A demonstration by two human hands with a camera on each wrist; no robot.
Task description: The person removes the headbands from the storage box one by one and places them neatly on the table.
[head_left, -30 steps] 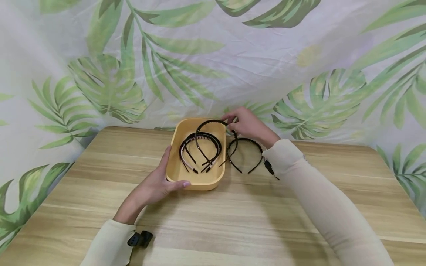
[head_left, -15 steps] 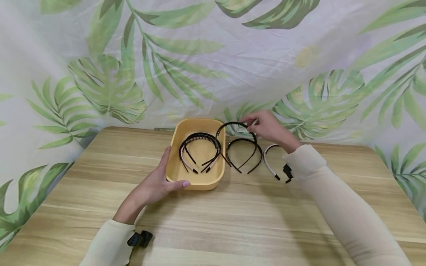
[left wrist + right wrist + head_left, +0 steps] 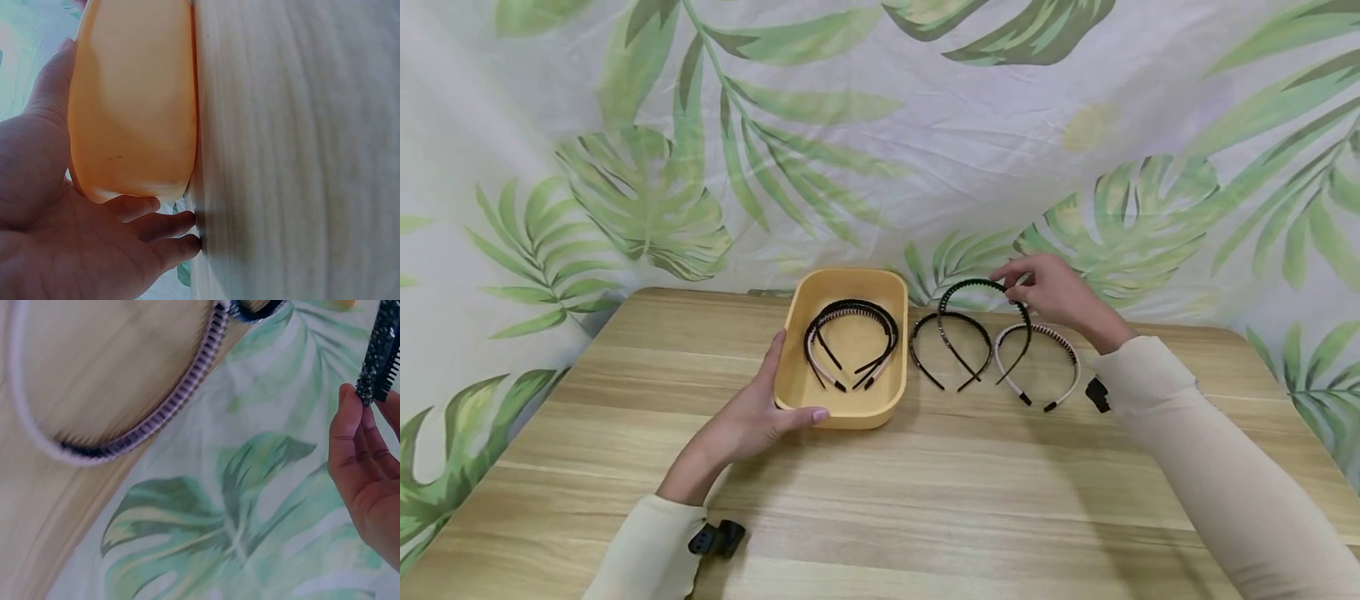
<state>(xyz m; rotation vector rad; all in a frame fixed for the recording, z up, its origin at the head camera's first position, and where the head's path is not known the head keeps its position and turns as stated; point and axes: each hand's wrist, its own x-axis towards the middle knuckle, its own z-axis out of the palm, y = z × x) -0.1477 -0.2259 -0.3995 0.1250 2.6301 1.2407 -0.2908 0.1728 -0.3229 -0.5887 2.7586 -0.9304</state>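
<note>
My right hand point(image 3: 1060, 292) pinches the top right of a black glittery toothed headband point(image 3: 973, 282), which is raised over two headbands on the table. Of these, the black headband point(image 3: 917, 327) lies beside the box, and the pale pink headband point(image 3: 1077, 354) lies to its right. In the right wrist view, fingertips grip the glittery band's end part. My left hand point(image 3: 745, 421) holds the near left corner of a yellow box point(image 3: 842, 416), thumb over the near side, fingers along the left wall. Inside the box sit several headbands point(image 3: 859, 303), black and pale pink, overlapping.
The wooden table point(image 3: 880, 517) ends at the back against a leaf-patterned cloth point(image 3: 820, 167). A black wrist camera point(image 3: 718, 539) shows on the left sleeve.
My right hand has carried the glittery headband rightward from over the box to over the table headbands, uncovering the pale pink one. The left hand and box have stayed put.
</note>
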